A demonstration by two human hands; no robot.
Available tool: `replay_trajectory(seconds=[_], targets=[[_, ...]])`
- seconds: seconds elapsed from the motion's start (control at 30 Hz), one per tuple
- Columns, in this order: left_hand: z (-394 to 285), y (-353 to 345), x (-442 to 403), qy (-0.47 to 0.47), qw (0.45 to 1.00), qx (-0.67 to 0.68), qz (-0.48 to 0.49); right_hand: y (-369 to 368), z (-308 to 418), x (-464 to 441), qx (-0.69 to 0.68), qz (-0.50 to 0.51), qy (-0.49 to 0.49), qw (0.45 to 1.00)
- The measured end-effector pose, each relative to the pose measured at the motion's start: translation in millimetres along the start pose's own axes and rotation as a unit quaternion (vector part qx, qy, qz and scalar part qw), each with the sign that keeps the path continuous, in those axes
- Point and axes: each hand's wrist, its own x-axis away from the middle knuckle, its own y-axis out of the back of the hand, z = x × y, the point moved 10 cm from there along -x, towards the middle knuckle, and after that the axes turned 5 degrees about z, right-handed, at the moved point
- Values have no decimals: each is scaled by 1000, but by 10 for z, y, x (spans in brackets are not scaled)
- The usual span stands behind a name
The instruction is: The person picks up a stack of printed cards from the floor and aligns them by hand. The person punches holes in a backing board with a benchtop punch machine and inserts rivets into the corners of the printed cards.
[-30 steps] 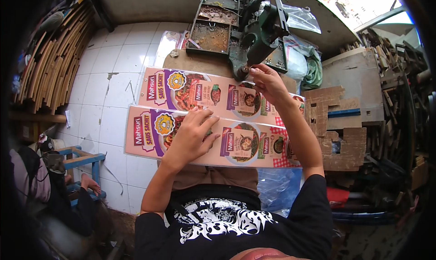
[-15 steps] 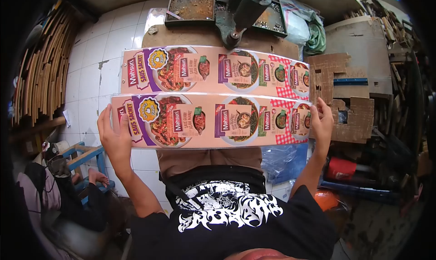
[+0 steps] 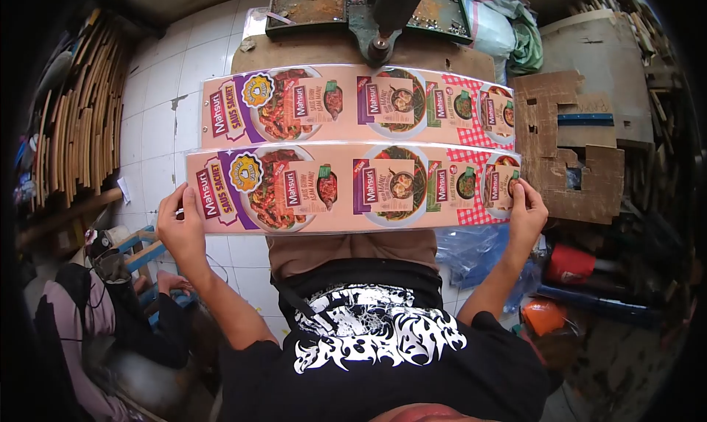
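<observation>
A long peach printed sign panel (image 3: 346, 219) with food pictures and the word Mahsuri spans the space between my hands, above my lap. My left hand (image 3: 182, 227) pinches its left edge near the lower corner, thumb on the edge. At the opposite end my right hand (image 3: 528, 219) grips the right edge, thumb on the printed face and fingers behind. Just beyond lies a second matching panel (image 3: 346, 132) on the wooden board, its near edge overlapped by the held one. Two small holes or eyelets show at the second panel's left end.
A dark green press machine (image 3: 398, 9) stands beyond the panels, with metal trays (image 3: 308, 2) of small parts beside it. Cut cardboard (image 3: 541, 149) lies at right. Stacked brown strips (image 3: 88, 105) lean at left. Another person's hand (image 3: 173, 282) shows at lower left.
My right hand has slid down the panel's right edge from the upper corner. My left thumb has drawn back toward the left edge, uncovering more print. The view has shifted slightly.
</observation>
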Motion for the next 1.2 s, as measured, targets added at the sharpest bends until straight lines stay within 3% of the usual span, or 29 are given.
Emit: replay_trajectory(seconds=[0.07, 0.27, 0.53, 0.67, 0.83, 1.0, 1.1, 1.2], targets=[[46, 16, -26, 1, 1000, -1, -3, -38, -228, -23, -133, 20, -42, 990], [163, -28, -64, -1, 999, 49, 9, 25, -228, -14, -342, 43, -55, 937], [284, -40, -79, 33, 983, 176, 37, 36, -115, -54, -467, 61, -37, 881], [226, 10, -58, 33, 957, 287, 34, 77, -92, -90, -478, 64, -22, 876], [5, -2, -138, 13, 914, 391, 105, 41, -302, -201, -452, 57, -31, 890], [-109, -83, -281, 28, 903, 406, 140, 5, -471, -326, -328, 67, -53, 941], [-184, -189, -321, 13, 879, 422, 221, -31, -378, -278, -300, 101, -37, 948], [-232, -334, -330, 25, 861, 420, 286, 59, -294, -282, -240, 71, -32, 968]])
